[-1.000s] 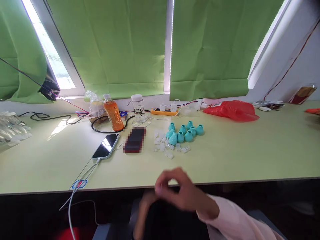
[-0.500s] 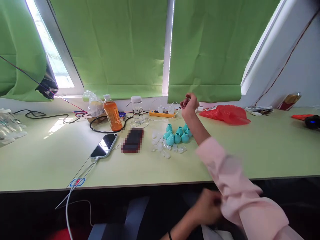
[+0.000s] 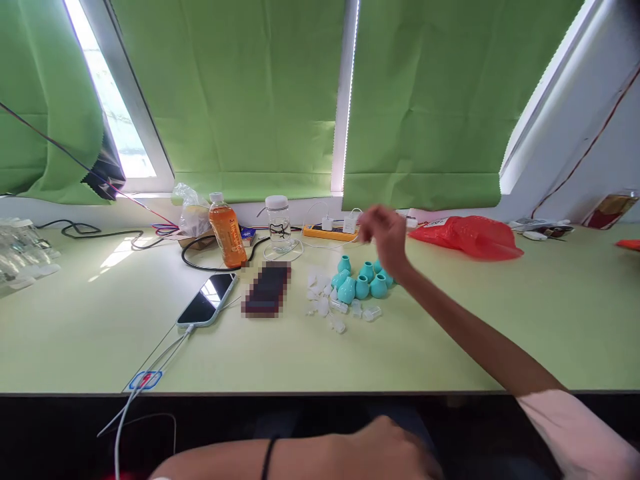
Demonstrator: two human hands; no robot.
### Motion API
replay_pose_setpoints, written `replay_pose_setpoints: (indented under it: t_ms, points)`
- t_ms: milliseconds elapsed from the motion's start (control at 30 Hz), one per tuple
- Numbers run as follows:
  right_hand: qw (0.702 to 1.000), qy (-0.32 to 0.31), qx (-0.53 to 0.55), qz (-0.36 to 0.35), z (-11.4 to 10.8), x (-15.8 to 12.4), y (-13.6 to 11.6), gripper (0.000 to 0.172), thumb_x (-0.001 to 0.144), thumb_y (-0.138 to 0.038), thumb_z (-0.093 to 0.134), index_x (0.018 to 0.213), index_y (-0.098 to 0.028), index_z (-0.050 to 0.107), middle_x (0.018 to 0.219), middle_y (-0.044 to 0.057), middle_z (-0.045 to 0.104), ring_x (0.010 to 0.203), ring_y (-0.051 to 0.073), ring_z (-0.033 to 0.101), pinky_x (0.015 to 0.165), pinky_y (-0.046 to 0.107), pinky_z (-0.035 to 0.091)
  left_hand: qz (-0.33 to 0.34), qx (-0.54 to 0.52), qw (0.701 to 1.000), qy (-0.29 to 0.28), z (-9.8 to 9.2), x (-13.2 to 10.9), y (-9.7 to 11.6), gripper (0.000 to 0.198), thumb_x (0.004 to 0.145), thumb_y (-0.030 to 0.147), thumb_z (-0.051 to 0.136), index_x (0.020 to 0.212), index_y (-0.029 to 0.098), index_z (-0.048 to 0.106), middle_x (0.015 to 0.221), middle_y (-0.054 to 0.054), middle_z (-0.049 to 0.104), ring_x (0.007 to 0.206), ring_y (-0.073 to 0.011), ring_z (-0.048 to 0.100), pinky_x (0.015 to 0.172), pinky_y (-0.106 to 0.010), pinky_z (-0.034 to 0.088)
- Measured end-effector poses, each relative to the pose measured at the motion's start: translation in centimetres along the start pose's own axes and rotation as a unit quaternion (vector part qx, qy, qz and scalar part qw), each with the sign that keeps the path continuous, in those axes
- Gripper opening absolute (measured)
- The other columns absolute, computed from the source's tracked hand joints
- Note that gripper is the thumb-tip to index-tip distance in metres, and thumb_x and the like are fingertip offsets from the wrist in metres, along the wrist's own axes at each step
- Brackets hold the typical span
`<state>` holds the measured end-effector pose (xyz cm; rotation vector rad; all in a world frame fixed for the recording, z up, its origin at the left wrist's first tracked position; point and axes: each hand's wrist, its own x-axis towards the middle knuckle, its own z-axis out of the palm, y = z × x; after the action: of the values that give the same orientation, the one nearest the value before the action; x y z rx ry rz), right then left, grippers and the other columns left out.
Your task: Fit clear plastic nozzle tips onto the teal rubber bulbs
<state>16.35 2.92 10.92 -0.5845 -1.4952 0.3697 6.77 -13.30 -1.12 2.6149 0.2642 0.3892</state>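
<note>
My right hand (image 3: 386,239) hangs above the back of the table, just behind a cluster of small turquoise vase-shaped pots (image 3: 361,283). Its fingers look bent but are smeared by motion, and I see nothing held. The forearm is bare up to a pink sleeve (image 3: 575,427). Low in the view, in front of the table edge, is my left hand (image 3: 385,453), with a black band (image 3: 269,459) round the wrist; blur hides its fingers. Beside the pots lie small clear plastic pieces (image 3: 339,305) and whitish ones (image 3: 317,283).
A plugged-in phone (image 3: 207,300), a dark pixelated item (image 3: 267,288), an orange drink bottle (image 3: 227,230) and a clear lidded jar (image 3: 279,223) stand left of the pots. Behind are an orange power strip (image 3: 330,232) and a red plastic bag (image 3: 470,237). Cables cross the table's left side.
The pink sleeve sits farther up my right arm, baring more forearm. My left hand has left the sleeve and moved lower and leftward. The view has shifted slightly.
</note>
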Motion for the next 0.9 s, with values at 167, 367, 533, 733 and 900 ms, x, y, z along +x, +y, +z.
replay_pose_setpoints:
  t_ms: [167,367,533,733,900]
  points:
    - [0.812,-0.326,-0.309,-0.372,0.9,-10.3,1.0,0.014,0.075,-0.012,0.043,0.069,-0.015,0.055,0.051,0.0,0.053,0.048,0.011,0.045,0.044,0.024,0.028,-0.023,0.325,0.916,0.233,-6.0,-4.1,-4.9,0.021,0.077,0.012,0.039,0.062,0.014,0.054,0.052,-0.003,0.052,0.049,-0.0123,0.047,0.047,-0.025,0.036]
    - [0.843,-0.291,-0.329,-0.311,-1.1,-11.4,5.6,0.015,0.074,-0.024,0.047,0.066,-0.015,0.055,0.048,0.0,0.051,0.046,0.012,0.043,0.043,0.025,0.027,0.032,0.489,0.845,0.214,-8.2,-5.7,-9.8,0.015,0.072,0.014,0.051,0.085,0.011,0.056,0.07,-0.006,0.058,0.067,-0.0173,0.052,0.058,-0.028,0.041]
    - [0.866,-0.319,-0.316,-0.221,-1.6,-11.5,5.9,0.019,0.074,-0.029,0.048,0.077,-0.013,0.058,0.051,0.001,0.053,0.047,0.013,0.046,0.044,0.026,0.029,-0.102,0.455,0.868,0.171,-10.0,-4.2,-12.9,0.025,0.077,0.024,0.045,0.099,0.013,0.052,0.097,-0.011,0.055,0.089,-0.026,0.047,0.07,-0.038,0.043]
    - [0.878,-0.296,-0.334,-0.173,-1.4,-11.6,6.3,0.011,0.072,-0.023,0.049,0.071,-0.016,0.058,0.051,0.001,0.052,0.05,0.013,0.047,0.047,0.026,0.029,-0.134,0.348,0.911,0.177,-9.7,-3.6,-14.8,0.017,0.081,0.018,0.039,0.089,0.014,0.054,0.081,-0.008,0.055,0.076,-0.0187,0.046,0.063,-0.032,0.042]
    - [0.887,-0.283,-0.339,-0.136,-1.4,-11.8,7.1,0.011,0.073,-0.023,0.051,0.079,-0.015,0.056,0.059,0.001,0.057,0.054,0.013,0.05,0.051,0.026,0.032,-0.137,0.317,0.917,0.199,-9.5,-3.8,-14.9,0.016,0.081,0.016,0.039,0.087,0.015,0.054,0.079,-0.007,0.055,0.072,-0.0174,0.045,0.061,-0.03,0.04]
